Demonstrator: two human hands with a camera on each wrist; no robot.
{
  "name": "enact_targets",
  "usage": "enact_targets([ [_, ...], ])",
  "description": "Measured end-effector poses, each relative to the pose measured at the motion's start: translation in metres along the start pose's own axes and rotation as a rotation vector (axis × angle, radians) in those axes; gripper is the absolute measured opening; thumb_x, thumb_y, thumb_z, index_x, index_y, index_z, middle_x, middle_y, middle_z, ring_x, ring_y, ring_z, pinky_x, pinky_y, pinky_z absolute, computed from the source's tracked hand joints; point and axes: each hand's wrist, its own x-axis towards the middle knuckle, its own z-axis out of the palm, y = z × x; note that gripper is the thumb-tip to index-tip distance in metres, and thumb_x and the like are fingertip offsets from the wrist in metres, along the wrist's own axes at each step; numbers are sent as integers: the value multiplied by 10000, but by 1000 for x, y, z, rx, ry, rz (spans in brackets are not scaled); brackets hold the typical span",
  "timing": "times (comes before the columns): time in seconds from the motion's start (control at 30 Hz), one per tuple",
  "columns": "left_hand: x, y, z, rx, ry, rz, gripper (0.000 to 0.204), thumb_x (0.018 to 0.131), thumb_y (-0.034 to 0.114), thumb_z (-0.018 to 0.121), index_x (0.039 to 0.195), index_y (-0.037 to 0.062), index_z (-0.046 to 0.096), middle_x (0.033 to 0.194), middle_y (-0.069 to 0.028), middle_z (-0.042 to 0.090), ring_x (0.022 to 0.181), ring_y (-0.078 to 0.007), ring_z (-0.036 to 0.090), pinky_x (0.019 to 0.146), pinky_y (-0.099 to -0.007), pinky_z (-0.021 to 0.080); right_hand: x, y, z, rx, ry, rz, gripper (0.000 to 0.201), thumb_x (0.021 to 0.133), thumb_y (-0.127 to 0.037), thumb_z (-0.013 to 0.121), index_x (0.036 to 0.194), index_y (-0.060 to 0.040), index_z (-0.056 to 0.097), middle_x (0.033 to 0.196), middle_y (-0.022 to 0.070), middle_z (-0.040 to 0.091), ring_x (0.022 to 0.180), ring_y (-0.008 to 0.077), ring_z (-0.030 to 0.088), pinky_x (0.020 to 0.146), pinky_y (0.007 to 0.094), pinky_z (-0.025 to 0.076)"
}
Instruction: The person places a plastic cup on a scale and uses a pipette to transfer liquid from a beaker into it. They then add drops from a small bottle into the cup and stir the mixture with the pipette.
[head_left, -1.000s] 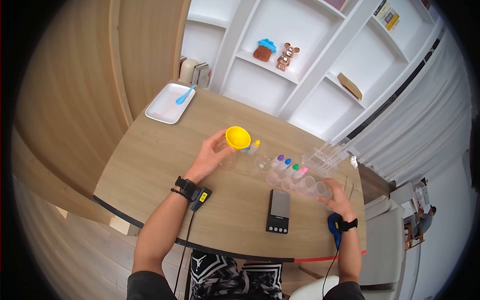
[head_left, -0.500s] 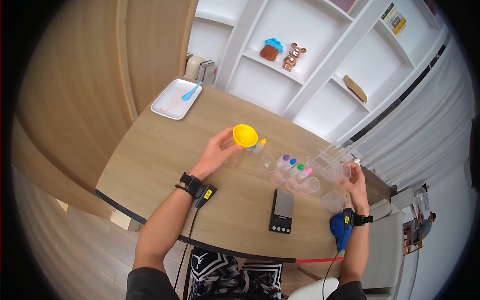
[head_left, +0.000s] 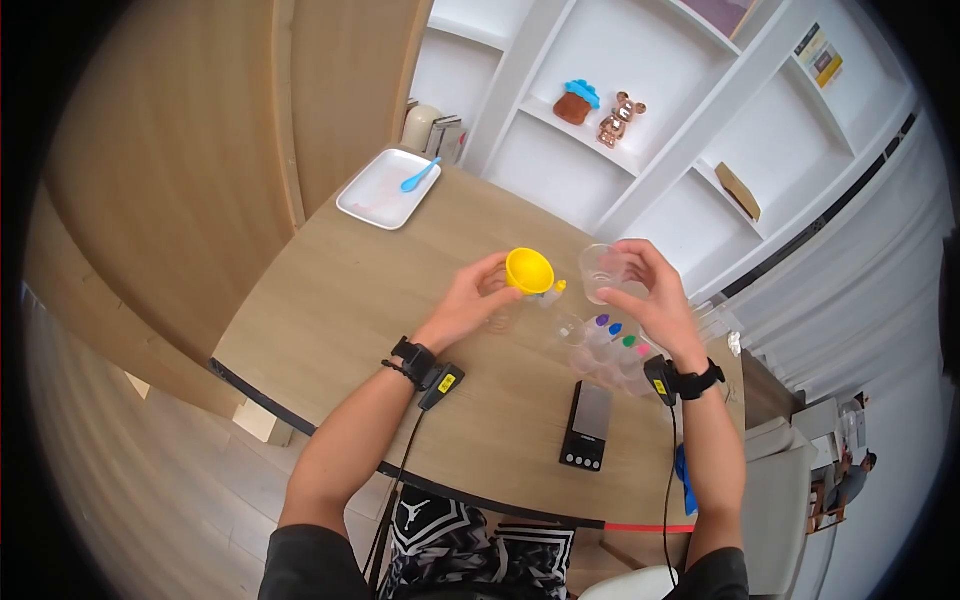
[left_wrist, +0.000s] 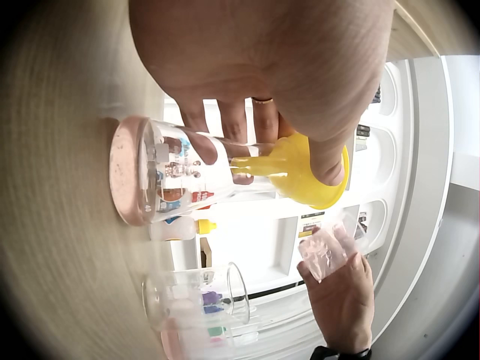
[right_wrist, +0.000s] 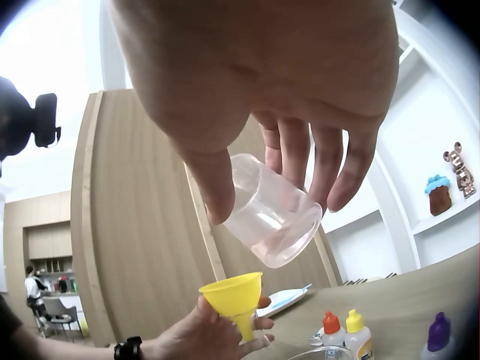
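Observation:
The left hand [head_left: 472, 305] holds a yellow funnel [head_left: 530, 271] and the neck of a clear flask [head_left: 501, 320]; in the left wrist view the funnel's stem [left_wrist: 251, 165] sits in the flask's neck, and the flask [left_wrist: 184, 176] stands on the table with a pinkish layer at its base. The right hand [head_left: 655, 295] grips a clear plastic cup [head_left: 600, 275], raised to the right of the funnel. In the right wrist view the cup [right_wrist: 274, 214] is tilted above the funnel [right_wrist: 234, 295], apart from it, with a little pinkish liquid inside.
Dropper bottles with purple [head_left: 602, 321], blue, green and pink caps stand among clear cups on the right. A black scale [head_left: 587, 425] lies near the front. A white tray [head_left: 372, 212] with a blue spoon [head_left: 421, 176] is at the back left.
The right hand has moved from the cups at the right, past the clear rack, up and left towards the funnel, bringing a cup. The left hand still holds the funnel and flask.

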Motion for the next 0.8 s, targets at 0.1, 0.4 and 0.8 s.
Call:
enact_targets([
  [0.1, -1, 5, -1, 19, -24, -36, 619, 986, 54, 700, 1536, -44, 434, 1502, -144, 571, 1397, -225, 547, 1188, -375, 421, 15, -10, 19, -251, -3, -59, 554, 822, -83, 861, 1318, -14, 624, 1162, 148, 740, 1079, 245, 697, 994, 370, 523],
  [0.4, -1, 0, -2, -8, -46, -6, 622, 994, 92, 722, 1529, -48, 437, 1493, -144, 576, 1397, -219, 545, 1200, -377, 407, 22, -16, 39, -640, 44, -437, 520, 802, -116, 841, 1283, -44, 657, 1231, 119, 694, 1144, 334, 623, 977, 453, 495],
  [0.8, 1, -3, -3, 3, -50, 15, 642, 985, 119, 743, 1532, -37, 446, 1478, -131, 588, 1378, -205, 552, 1183, -370, 417, 22, -14, 48, -977, 99, -652, 541, 730, -65, 754, 1264, -116, 684, 1297, 85, 645, 1240, 290, 591, 984, 436, 487],
])
